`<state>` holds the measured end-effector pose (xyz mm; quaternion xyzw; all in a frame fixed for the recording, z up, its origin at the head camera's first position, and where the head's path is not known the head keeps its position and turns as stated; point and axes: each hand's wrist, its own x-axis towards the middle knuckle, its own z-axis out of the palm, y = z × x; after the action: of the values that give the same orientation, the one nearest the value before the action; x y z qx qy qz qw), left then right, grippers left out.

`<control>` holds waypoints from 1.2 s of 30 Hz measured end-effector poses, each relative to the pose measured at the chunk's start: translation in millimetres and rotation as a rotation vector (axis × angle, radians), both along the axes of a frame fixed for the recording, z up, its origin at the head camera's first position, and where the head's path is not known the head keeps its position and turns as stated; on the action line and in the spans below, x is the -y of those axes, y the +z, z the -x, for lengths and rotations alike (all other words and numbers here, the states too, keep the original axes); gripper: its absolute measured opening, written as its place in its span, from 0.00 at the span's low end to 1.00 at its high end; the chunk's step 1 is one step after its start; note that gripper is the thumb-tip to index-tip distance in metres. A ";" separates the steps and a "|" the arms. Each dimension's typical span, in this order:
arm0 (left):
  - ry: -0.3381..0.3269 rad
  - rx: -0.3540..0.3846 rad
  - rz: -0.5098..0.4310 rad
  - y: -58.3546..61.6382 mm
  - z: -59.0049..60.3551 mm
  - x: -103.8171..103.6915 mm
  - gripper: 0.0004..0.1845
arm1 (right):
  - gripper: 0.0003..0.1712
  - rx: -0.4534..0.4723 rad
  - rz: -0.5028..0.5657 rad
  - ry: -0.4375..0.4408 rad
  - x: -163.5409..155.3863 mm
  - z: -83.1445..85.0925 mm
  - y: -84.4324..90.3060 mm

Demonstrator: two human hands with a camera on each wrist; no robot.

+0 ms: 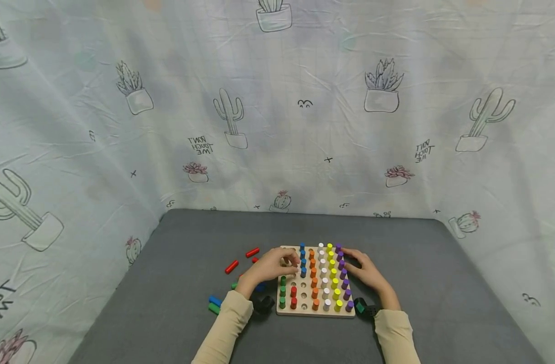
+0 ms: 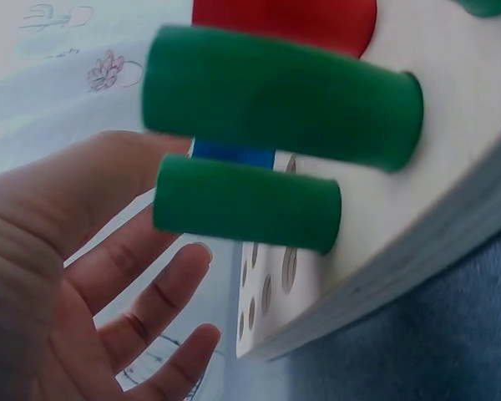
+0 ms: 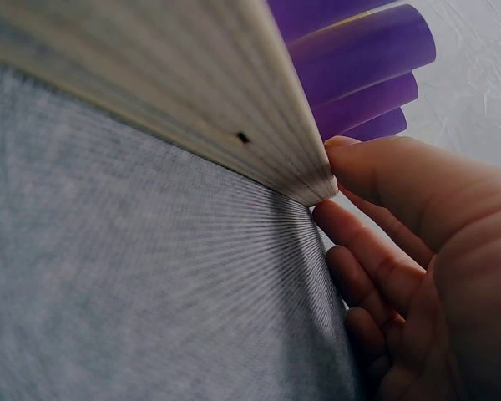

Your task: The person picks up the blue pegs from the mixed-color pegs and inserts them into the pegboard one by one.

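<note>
Wooden pegboard [image 1: 314, 313]: your relaxed right grip [image 1: 366, 271] touches its right edge. Can't tell whether your left grip [image 1: 269, 265] pinches a blue peg [image 1: 303, 273].

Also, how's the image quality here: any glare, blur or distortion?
Head: soft, fairly even light, though the pegs look small; left wrist: the patterned backdrop washes out pale at upper left, and the near green pegs look slightly soft; right wrist: dimmer, with radial streaking on the gray tabletop near a corner of the board.

backdrop [image 1: 332, 126]: pale grey wrinkled fabric, potted-cactus print [image 1: 231, 116], mirrored lettering [image 1: 200, 145] | bench [image 1: 441, 303]: dark grey top, rounded far corners | light: soft
</note>
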<state>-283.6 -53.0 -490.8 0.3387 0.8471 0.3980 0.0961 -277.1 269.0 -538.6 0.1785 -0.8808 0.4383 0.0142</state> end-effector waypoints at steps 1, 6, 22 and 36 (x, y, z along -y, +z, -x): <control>-0.002 -0.003 0.001 0.6 0.0 1.0 0.07 | 0.27 0.000 0.005 0.000 -0.4 0.1 0.0; -0.009 -0.017 -0.004 2.5 -0.8 7.4 0.08 | 0.25 -0.027 -0.032 -0.009 -0.9 -0.2 -0.8; 0.080 -0.043 0.065 -0.1 -3.1 31.0 0.07 | 0.25 0.007 -0.011 -0.004 15.3 -18.2 36.6; 0.096 -0.081 0.121 -0.5 -5.4 52.1 0.07 | 0.27 -0.005 -0.018 -0.014 1.3 4.4 -2.6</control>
<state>-278.1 -105.2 -491.4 0.3071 0.8881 0.3360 0.0631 -281.5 267.8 -541.1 0.1734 -0.8858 0.4300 0.0177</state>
